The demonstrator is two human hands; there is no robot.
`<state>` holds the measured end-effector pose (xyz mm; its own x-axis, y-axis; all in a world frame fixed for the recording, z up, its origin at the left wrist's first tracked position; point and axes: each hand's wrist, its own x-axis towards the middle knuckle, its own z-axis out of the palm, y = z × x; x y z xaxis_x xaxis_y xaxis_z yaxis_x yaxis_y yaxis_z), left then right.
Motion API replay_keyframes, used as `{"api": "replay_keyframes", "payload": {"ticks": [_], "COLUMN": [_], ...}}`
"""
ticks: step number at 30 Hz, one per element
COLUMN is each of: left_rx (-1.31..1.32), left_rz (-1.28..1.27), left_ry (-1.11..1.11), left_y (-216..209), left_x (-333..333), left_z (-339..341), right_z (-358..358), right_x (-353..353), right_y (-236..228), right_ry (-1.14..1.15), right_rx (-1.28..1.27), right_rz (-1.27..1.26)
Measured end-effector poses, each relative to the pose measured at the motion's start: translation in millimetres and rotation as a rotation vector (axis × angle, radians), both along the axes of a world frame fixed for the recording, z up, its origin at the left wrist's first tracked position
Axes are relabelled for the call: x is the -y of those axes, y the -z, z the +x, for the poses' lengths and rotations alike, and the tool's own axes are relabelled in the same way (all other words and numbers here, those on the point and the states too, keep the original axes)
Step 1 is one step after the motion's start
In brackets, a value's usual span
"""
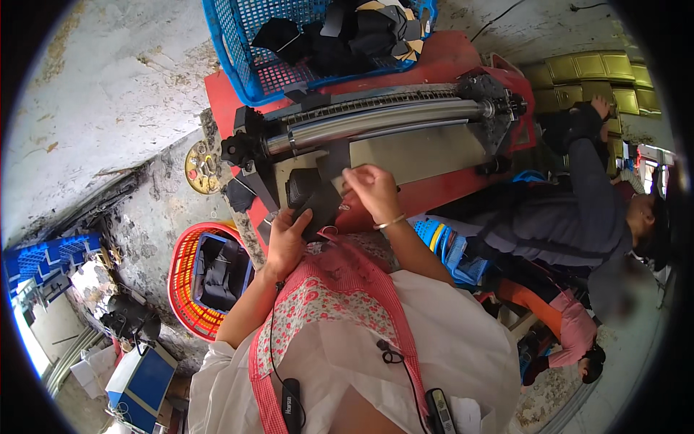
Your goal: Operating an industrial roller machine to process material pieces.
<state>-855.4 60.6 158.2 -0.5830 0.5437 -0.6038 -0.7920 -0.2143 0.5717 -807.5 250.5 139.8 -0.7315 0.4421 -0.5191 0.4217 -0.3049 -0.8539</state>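
A red machine (434, 177) with a long shiny metal roller (383, 124) stands in front of me. My left hand (288, 242) is closed on a stack of flat black pieces (318, 205) that look like leather or cloth, thumb on top, at the machine's near edge. My right hand (374, 194), a bangle at its wrist, has its fingertips pinched at the edge of a single dark grey piece (335, 159). That piece lies on the metal plate (416, 153) just before the roller. More black pieces (300, 186) sit between the stack and the plate.
A blue basket (253, 90) of black pieces stands behind the roller. Left on the floor, a red basket (181, 278) holds a blue crate of dark pieces. At right, a person in dark clothing (549, 217) reaches toward gold-coloured panels (589, 69); another person (567, 318) is lower down.
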Motion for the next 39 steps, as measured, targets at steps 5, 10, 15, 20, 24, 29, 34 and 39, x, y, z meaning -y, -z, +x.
{"api": "replay_keyframes", "payload": {"ticks": [5, 10, 15, 20, 24, 29, 34, 39], "left_rx": [0.0, -0.05, -0.08, -0.052, -0.025, -0.016, -0.014, -0.017], "left_rz": [0.023, -0.179, -0.118, -0.117, 0.029, 0.017, 0.055, 0.0], "left_ry": [0.033, 0.063, 0.01, 0.107, 0.007, 0.035, 0.009, 0.049], "left_y": [6, 13, 10, 8, 11, 10, 6, -1], "left_x": [3, -1, -5, -4, -2, -2, -6, -7], "left_z": [1, 3, 5, 0, 0, 0, -2, -4], "right_z": [6, -2, 5, 8, -3, 5, 3, 7], "right_x": [4, 2, 4, -1, -3, 0, -5, -2], "right_y": [-4, 4, 7, 6, 6, -1, 3, 6], "right_ry": [-0.349, -0.061, -0.251, -0.333, 0.047, -0.403, -0.292, -0.361], "right_rx": [0.082, 0.084, 0.043, 0.045, 0.032, -0.016, 0.002, -0.018], "right_rz": [0.164, 0.173, 0.312, 0.449, 0.031, 0.314, 0.546, 0.216]}}
